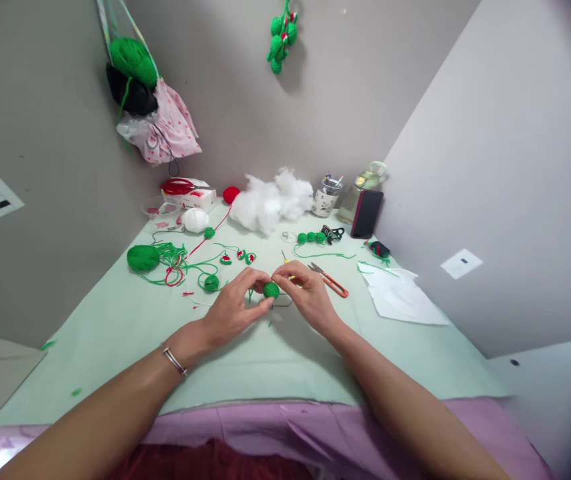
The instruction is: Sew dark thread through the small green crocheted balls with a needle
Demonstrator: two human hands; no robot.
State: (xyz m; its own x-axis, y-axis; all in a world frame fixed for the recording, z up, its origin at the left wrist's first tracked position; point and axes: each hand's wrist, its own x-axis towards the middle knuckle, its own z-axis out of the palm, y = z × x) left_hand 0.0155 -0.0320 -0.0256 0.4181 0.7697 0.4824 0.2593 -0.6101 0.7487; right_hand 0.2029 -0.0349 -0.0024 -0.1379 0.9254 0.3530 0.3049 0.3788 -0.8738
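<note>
A small green crocheted ball [271,290] sits between the thumb and fingers of my left hand [238,300], low over the table. My right hand [305,293] is pinched at the ball's upper right side. What lies between those fingertips is too small to make out. A thin dark strand [283,305] curves below the ball between the hands. Just beyond my right hand is a yellow-handled tool with a thin metal tip [286,257], partly hidden by the fingers. Orange-handled thread snips [333,283] lie to the right of that hand.
Left are green yarn [143,258], another green ball [211,283] and small red-white-green pieces [241,255]. Behind stand white stuffing [270,203], a pen cup [326,197], a bottle [353,200] and a phone [367,214]. Joined green balls [311,238] and white paper [403,293] lie right.
</note>
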